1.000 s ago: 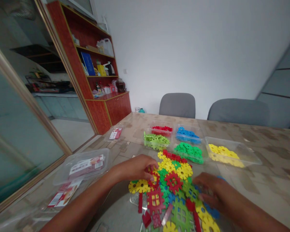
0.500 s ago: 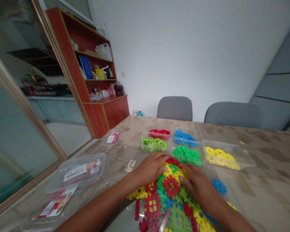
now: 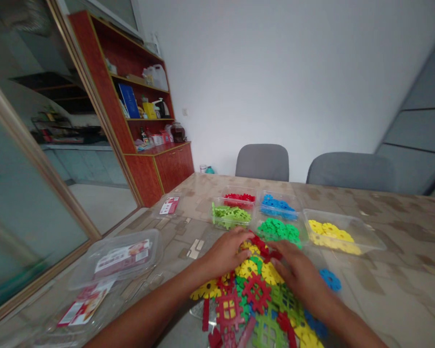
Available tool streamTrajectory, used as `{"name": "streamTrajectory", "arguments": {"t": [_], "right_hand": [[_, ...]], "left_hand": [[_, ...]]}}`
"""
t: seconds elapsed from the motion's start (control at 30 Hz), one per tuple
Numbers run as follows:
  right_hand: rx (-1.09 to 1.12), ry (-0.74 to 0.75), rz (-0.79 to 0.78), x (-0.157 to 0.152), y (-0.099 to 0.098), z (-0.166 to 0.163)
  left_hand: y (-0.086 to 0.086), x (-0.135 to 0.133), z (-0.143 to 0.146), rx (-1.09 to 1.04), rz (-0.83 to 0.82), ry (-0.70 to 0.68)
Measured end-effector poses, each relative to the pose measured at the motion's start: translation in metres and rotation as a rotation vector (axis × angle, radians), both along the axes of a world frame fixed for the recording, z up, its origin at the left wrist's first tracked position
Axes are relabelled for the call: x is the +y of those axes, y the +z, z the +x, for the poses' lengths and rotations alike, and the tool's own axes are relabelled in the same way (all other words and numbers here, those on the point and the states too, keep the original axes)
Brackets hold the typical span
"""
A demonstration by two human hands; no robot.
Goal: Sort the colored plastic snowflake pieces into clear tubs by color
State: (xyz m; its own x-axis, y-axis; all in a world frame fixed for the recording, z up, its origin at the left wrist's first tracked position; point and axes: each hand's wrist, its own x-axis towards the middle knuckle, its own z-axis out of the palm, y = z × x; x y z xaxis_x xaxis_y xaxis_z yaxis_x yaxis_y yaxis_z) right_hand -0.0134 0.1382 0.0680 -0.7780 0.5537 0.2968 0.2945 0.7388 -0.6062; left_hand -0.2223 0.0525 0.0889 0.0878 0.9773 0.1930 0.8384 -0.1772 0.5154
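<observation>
A mixed heap of flat plastic building pieces [image 3: 255,292] in red, yellow, green and blue lies in front of me. At its far left edge, my left hand [image 3: 228,255] rests with thumb and fingers apart, touching the pieces. My right hand [image 3: 300,273] reaches over the far right side of the heap, also with its thumb apart from the fingers. Red pieces [image 3: 263,249] and yellow flower-shaped pieces [image 3: 248,268] show between the hands. Some fingertips are hidden among the pieces. A blue flower-shaped piece [image 3: 329,279] lies apart, right of my right hand.
Beyond the heap stand clear tubs of sorted pieces: lime green [image 3: 232,216], red [image 3: 239,198], blue [image 3: 278,207], green [image 3: 279,232] and yellow [image 3: 331,236]. Labelled clear lids [image 3: 130,251] lie at the left. Grey chairs [image 3: 263,162] stand behind the table.
Pieces between my hands have shifted; more red ones show at the far end and yellow ones sit differently. My right hand has moved slightly away from me.
</observation>
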Motion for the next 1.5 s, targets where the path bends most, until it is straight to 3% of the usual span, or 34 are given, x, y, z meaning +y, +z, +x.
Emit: {"name": "streamTrajectory", "arguments": {"t": [0.2, 0.37, 0.47, 0.63, 0.73, 0.93, 1.17, 1.33, 1.5], "right_hand": [[-0.047, 0.018, 0.065, -0.006, -0.011, -0.008], [-0.056, 0.160, -0.097, -0.006, 0.009, 0.005], [-0.041, 0.041, -0.101, 0.009, 0.011, 0.028], [-0.146, -0.289, 0.063, 0.031, -0.019, 0.073], [-0.140, -0.288, 0.064, 0.022, -0.035, 0.083], [0.026, -0.092, -0.074, -0.007, -0.031, 0.057], [-0.007, 0.020, -0.002, 0.003, -0.015, 0.010], [-0.011, 0.010, 0.087, -0.002, -0.018, -0.026], [-0.037, -0.010, 0.084, -0.001, -0.019, -0.038]], "left_hand": [[-0.001, -0.004, 0.001, 0.091, -0.039, 0.057], [0.003, -0.005, -0.004, 0.065, -0.059, -0.027], [0.001, -0.003, -0.006, 0.066, -0.042, -0.011], [-0.007, 0.000, -0.002, 0.080, -0.048, 0.004], [-0.006, -0.001, 0.001, 0.059, -0.050, -0.029], [-0.004, 0.001, 0.006, 0.080, -0.001, 0.009], [-0.011, 0.010, 0.012, 0.136, -0.022, 0.093], [-0.014, 0.012, 0.009, 0.149, -0.073, 0.160], [-0.014, 0.010, 0.006, 0.162, -0.096, 0.177]]}}
